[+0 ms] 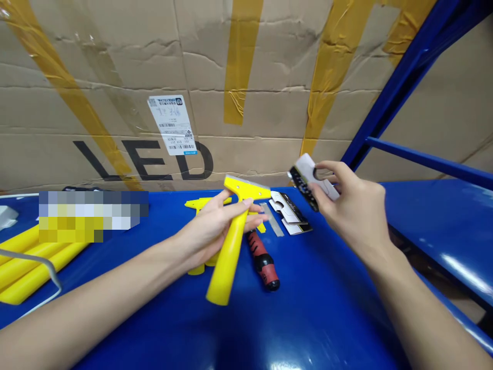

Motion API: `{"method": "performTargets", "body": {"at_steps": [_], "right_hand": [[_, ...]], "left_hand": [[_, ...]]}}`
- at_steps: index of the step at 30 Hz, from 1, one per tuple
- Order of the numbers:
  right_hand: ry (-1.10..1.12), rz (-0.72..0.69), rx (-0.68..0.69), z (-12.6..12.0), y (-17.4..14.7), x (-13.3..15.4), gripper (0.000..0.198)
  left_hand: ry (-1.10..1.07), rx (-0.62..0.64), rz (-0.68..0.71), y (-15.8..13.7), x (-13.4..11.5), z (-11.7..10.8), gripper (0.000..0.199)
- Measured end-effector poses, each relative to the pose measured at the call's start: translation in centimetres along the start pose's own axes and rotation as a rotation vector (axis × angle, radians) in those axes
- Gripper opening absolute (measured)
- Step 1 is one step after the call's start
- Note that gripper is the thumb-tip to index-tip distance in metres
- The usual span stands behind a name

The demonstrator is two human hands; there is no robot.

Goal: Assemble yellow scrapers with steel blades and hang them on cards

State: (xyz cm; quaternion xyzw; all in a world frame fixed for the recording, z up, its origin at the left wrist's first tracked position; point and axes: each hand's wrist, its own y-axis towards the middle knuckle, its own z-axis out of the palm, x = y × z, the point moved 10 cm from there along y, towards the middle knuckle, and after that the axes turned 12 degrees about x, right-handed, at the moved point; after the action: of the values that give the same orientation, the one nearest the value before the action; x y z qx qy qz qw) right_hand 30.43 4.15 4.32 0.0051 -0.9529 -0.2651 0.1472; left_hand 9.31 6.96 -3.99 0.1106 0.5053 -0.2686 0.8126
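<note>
Over the middle of the blue table [316,318], the left hand [213,222] pinched a yellow scraper [231,244] at its neck, apparently leaving the head free; to the right, the right hand [352,208] gripped a notched card packet [305,177] by its edges

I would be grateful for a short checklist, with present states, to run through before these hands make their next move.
1. Yellow scraper in the left hand: ok, held near its head, handle pointing down toward the viewer.
2. Card packet in the right hand: ok, pinched between thumb and fingers.
3. Contents of that packet: cannot tell, nothing inside is visible.
4. Loose metal strip put away: not ok, it lies uncovered on the blue table.
5. Red-and-black handle set down: ok, it lies on the table.
6. Far end of that handle: cannot tell, not clearly visible near the left hand.
</note>
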Motion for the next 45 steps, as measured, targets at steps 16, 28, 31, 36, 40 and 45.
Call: {"method": "performTargets", "body": {"at_steps": [16,28,31,36,40,45], "right_hand": [[1.047,0.136,0.519,7.2,-1.1,2.6,0.038],[1.317,0.202,0.767,9.7,-3.2,5.8,0.028],[1.399,0.264,0.714,10.2,-3.3,5.3,0.028],[1.521,0.338,0.686,10.6,-3.5,5.6,0.034],[1.555,0.393,0.665,10.5,-3.8,5.8,0.036],[1.620,0.421,0.675,10.4,-4.0,6.0,0.060]], "left_hand": [[-0.225,-0.147,0.253,0.0,-5.1,-3.1,0.015],[-0.284,-0.172,0.431,-0.5,-6.7,-3.9,0.013],[-0.272,-0.149,0.436,-0.3,-6.5,-3.9,0.015],[-0.275,-0.117,0.445,-0.1,-6.3,-3.6,0.011],[-0.273,-0.091,0.456,-0.2,-6.5,-3.3,0.011],[-0.296,-0.076,0.464,-0.4,-6.4,-3.0,0.014]]}}
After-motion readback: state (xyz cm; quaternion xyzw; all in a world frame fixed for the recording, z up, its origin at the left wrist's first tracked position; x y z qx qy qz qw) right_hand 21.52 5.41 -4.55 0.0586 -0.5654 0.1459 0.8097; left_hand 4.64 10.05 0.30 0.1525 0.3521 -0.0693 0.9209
